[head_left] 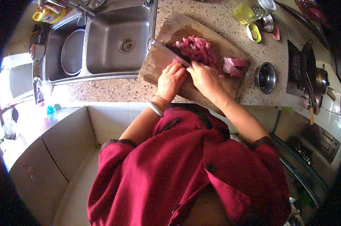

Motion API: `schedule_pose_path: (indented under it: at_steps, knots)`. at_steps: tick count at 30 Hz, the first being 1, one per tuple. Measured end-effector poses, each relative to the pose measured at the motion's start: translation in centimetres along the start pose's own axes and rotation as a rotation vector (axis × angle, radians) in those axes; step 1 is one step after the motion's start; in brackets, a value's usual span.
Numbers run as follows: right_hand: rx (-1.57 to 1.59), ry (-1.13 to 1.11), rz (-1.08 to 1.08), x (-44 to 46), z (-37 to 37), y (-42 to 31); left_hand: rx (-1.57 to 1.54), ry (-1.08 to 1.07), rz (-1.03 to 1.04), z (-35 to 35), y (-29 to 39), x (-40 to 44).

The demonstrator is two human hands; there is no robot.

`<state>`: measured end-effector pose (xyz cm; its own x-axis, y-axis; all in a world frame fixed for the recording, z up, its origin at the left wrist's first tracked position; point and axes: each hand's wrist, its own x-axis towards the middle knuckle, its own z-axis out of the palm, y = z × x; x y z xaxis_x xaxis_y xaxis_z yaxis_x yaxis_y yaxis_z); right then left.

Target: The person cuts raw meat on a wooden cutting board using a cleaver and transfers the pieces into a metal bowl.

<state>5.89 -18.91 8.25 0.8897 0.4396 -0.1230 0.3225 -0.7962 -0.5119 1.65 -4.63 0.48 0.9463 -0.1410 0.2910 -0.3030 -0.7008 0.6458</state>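
My right hand (205,78) grips a kitchen knife (166,51), its blade pointing to the upper left over a wooden cutting board (178,28). Close against the blade, my left hand (171,81) presses down with curled fingers on a small piece of raw meat (176,60), mostly hidden under the fingertips. A pile of cut raw meat (196,49) lies on the board just beyond the knife. Farther right on the board sits a larger chunk of meat (233,66) with a pale fatty side.
Left of the board is a double steel sink (117,28), a round basin (73,52) in its smaller bowl. To the right stand a metal bowl (265,78), a jar of yellowish liquid (250,12) and a small green-rimmed container (254,32). A stove (296,69) lies at the far right.
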Motion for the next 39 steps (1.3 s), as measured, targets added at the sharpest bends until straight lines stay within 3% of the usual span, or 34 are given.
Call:
schedule_pose_path:
  at_steps: [5, 12, 16, 19, 21, 29, 32, 39]
  knots:
    - [0.044, 0.006, -0.015, 0.0, 0.8, 1.0, 0.01, 0.028, 0.009, 0.1, 0.2, 0.1]
    - [0.002, -0.012, 0.133, -8.0, -2.2, 5.4, -0.007, 0.046, -0.015, -0.1, 0.2, -0.1]
    - [-0.05, 0.046, 0.163, -6.7, -3.2, 3.6, -0.059, 0.002, 0.007, -0.4, -0.1, -0.2]
    - [-0.028, 0.076, 0.168, -5.9, -3.2, 2.1, 0.055, 0.094, 0.106, -1.2, 0.5, -0.2]
    - [0.009, 0.045, 0.058, -6.2, -3.3, 1.7, 0.072, 0.104, 0.032, -0.8, 0.1, -0.4]
    - [-0.033, -0.069, 0.089, -4.0, -1.8, 1.4, -0.037, 0.019, -0.061, -0.9, 0.1, 0.0]
    - [-0.008, 0.043, -0.057, 0.3, 0.8, 0.6, -0.049, 0.014, -0.047, -1.1, 0.1, 0.1]
    - [0.069, 0.058, -0.025, 0.6, 0.6, 0.5, -0.026, 0.045, -0.015, -0.4, -0.1, 0.0]
